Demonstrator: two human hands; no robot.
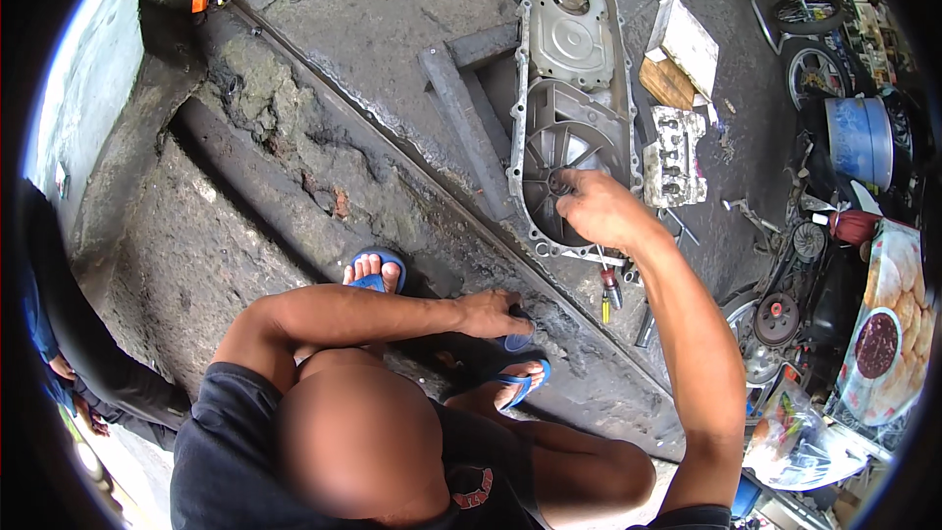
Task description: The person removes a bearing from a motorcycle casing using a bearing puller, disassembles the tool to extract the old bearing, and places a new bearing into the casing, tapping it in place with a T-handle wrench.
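A long grey metal engine casing [574, 44] lies open side up on the floor ahead of me, with a ribbed round hollow at its near end. My right hand [601, 208] reaches into that hollow, thumb and fingers curled together at the dark central hub. Whatever they grip there is hidden. Nearer to me, between my feet and the casing, my left hand [488, 314] is closed around a small dark, bluish round thing [518, 337] whose kind is unclear. Screwdrivers with a red-and-black handle [611, 290] and a yellow handle [605, 311] lie beside the casing's near end.
An angled metal frame [456, 103] touches the casing's left side. To its right lie a white box [684, 39], a brown block [666, 83] and a whitish slotted block [677, 157]. Motorbike parts, a blue tub [860, 140] and a plastic bag [800, 442] crowd the right. A raised ledge [378, 152] crosses diagonally.
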